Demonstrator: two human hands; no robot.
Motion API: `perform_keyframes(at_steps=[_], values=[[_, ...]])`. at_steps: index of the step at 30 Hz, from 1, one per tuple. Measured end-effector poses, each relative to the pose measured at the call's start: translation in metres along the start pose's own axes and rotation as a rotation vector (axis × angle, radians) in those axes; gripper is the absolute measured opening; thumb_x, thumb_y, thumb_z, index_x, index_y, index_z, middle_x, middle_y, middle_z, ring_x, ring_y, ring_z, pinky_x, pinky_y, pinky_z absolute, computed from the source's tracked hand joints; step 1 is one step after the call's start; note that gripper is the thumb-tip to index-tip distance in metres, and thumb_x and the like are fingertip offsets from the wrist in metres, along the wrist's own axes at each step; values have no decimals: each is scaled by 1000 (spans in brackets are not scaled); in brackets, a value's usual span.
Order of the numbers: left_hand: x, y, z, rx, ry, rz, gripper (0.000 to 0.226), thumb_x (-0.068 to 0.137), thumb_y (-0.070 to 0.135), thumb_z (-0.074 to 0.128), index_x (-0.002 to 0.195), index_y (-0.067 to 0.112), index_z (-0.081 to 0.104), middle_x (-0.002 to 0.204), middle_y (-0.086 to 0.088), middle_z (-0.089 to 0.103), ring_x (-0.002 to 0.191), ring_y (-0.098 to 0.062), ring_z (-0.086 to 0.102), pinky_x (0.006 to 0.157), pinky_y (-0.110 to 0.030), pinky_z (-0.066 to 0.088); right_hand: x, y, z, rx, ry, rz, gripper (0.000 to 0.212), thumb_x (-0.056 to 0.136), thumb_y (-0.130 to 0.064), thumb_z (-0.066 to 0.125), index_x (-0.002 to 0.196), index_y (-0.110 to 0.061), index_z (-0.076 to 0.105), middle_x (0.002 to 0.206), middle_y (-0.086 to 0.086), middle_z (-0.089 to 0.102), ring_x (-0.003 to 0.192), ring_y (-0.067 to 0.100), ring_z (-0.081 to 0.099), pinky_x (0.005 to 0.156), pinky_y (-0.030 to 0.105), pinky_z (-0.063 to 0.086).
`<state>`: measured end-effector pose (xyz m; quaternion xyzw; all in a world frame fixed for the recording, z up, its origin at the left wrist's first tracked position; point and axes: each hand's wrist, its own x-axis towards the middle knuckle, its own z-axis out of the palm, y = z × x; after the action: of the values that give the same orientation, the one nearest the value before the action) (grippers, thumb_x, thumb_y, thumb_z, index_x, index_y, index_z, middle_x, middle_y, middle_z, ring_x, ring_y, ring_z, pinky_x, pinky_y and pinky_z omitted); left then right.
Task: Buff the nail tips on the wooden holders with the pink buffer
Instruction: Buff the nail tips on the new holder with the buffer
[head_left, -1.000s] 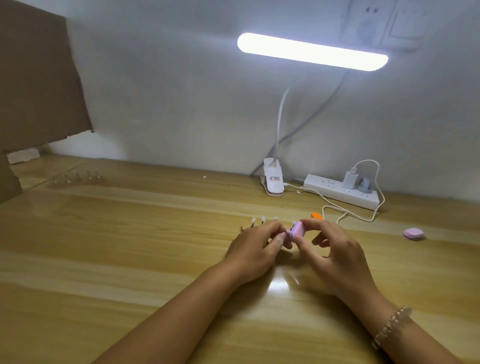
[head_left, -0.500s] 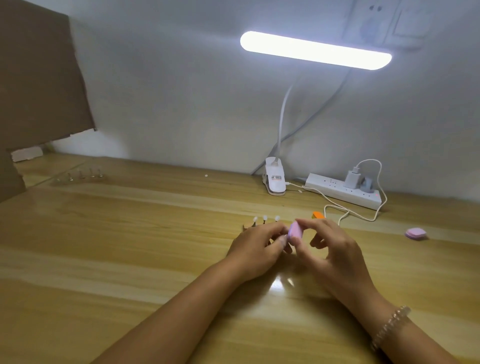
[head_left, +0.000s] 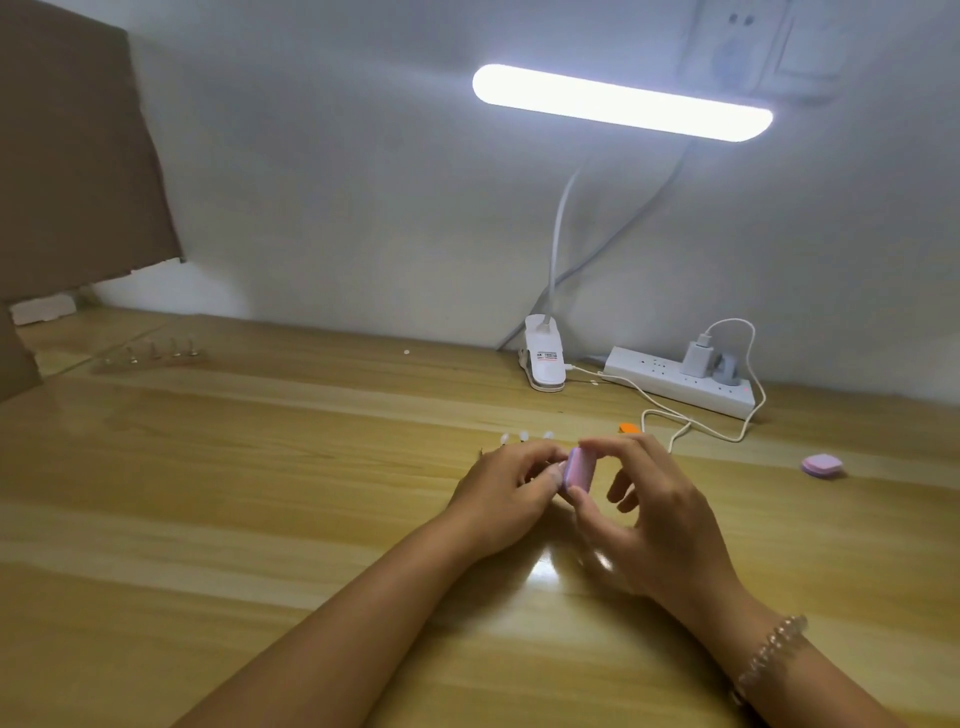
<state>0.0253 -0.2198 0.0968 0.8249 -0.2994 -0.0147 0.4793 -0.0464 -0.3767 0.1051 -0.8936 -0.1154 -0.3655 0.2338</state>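
The wooden desk carries everything, with brown cardboard leaning at its far left corner and a lit bar lamp clipped at the far edge beside a white power strip. Both hands meet around the middle of the desk. The right hand pinches the pink buffer between thumb and forefinger, standing it on edge, the other fingers loosely curled behind. The left hand is curled, its thumb and fingertips pressed to the buffer's left face; whatever it steadies there is covered, so I cannot tell whether it grasps a holder or only braces. Just beyond its knuckles a short row of nail tips stands upright on holders, whose wooden stems are mostly hidden. A second row of holders sits near the far left corner, too small to show whether they bear tips. A second pink block lies toward the right edge, and a small orange piece beyond the hands. Buffing looks under way on one tip; the standing tips seemingly await their turn, though no finish can be judged
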Motion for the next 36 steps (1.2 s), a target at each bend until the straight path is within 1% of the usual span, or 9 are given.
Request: perform_keyframes(at_steps=[3, 8, 13, 18, 21, 25, 29, 33, 36], values=[[0, 1, -1, -46, -2, 7, 21, 99, 26, 49, 98, 32, 69, 89, 10, 76, 95, -7, 69, 106, -42, 43, 3, 5, -2, 13, 52, 74, 34, 74, -18, 81, 104, -15, 64, 92, -8, 56, 64, 10, 55, 54, 39, 52], [-1, 2, -2, -29, 19, 23, 23, 101, 22, 51, 101, 32, 71, 98, 7, 77, 100, -8, 68, 116, -45, 32, 0, 2, 0, -8, 15, -11, 33, 74, -23, 79, 101, -16, 62, 93, -12, 51, 65, 8, 54, 52, 38, 52], [-4, 5, -2, -48, 2, 9, 20, 93, 33, 50, 95, 36, 70, 91, 10, 75, 94, -10, 68, 93, -47, 51, 0, 5, 0, -4, 27, -25, 35, 72, -21, 80, 101, -13, 62, 91, -10, 51, 65, 8, 53, 51, 36, 52], [-3, 5, -2, -50, -45, -6, 24, 88, 40, 47, 94, 36, 70, 91, 10, 75, 94, -10, 69, 93, -47, 51, 4, 9, -1, 68, 74, 86, 31, 74, -27, 78, 99, -18, 62, 89, -11, 55, 68, 9, 55, 56, 33, 51], [-2, 4, -2, -16, -46, -5, 30, 86, 38, 45, 99, 32, 71, 97, 11, 73, 97, -12, 66, 92, -46, 51, 0, 6, 1, 38, 26, -12, 32, 73, -24, 80, 99, -18, 62, 91, -11, 53, 66, 7, 55, 54, 28, 50], [-1, 3, -2, -38, -58, -9, 28, 88, 41, 46, 97, 33, 71, 91, 11, 75, 97, -10, 68, 93, -47, 51, 4, 10, 0, 84, 77, 103, 34, 72, -22, 81, 100, -17, 62, 91, -11, 55, 68, 9, 56, 57, 36, 52], [-1, 3, -2, -37, -53, 3, 31, 88, 38, 46, 101, 28, 72, 97, 11, 73, 99, -13, 67, 93, -47, 50, 0, 6, 2, 8, 33, -11, 36, 71, -22, 83, 100, -16, 62, 91, -10, 52, 64, 7, 53, 52, 33, 50], [-1, 3, -3, -63, -68, -7, 29, 89, 42, 46, 101, 34, 71, 86, 13, 73, 95, -12, 68, 94, -47, 50, 4, 10, -1, 37, 89, 109, 35, 72, -23, 81, 100, -17, 62, 90, -10, 54, 64, 10, 54, 56, 36, 51], [1, 1, -2, -81, -57, 4, 25, 90, 39, 47, 97, 34, 71, 89, 11, 73, 95, -14, 67, 94, -46, 50, 1, 6, 0, -16, 42, 9, 36, 71, -25, 81, 99, -18, 61, 89, -16, 49, 60, 6, 52, 50, 30, 47]])
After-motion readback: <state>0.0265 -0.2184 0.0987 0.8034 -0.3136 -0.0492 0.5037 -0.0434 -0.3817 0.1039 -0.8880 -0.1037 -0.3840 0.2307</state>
